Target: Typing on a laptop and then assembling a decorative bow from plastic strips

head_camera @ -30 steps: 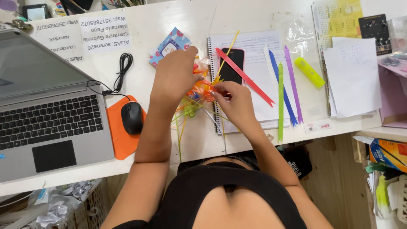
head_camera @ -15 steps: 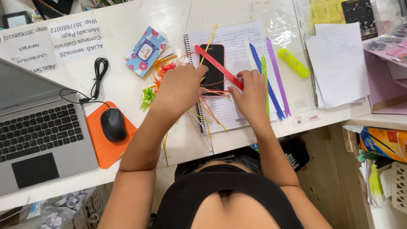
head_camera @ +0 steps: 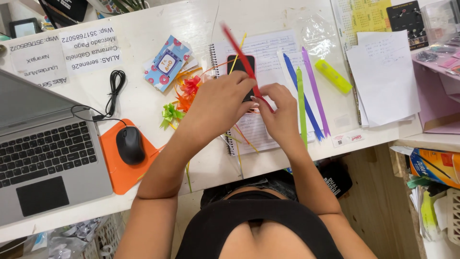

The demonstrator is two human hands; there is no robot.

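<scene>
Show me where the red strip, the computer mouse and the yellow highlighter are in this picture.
red strip (head_camera: 237,45): head view, on its free upper part above the hands.
computer mouse (head_camera: 130,145): head view, on the middle of its black back.
yellow highlighter (head_camera: 333,76): head view, on the middle of its body.

Two white paper signs (head_camera: 64,52) lie taped to the desk above my laptop, whose dark screen (head_camera: 28,103) sits far left. A small blue patterned card (head_camera: 167,63) rests beside them. An orange package (head_camera: 438,165) lies low right.
</scene>
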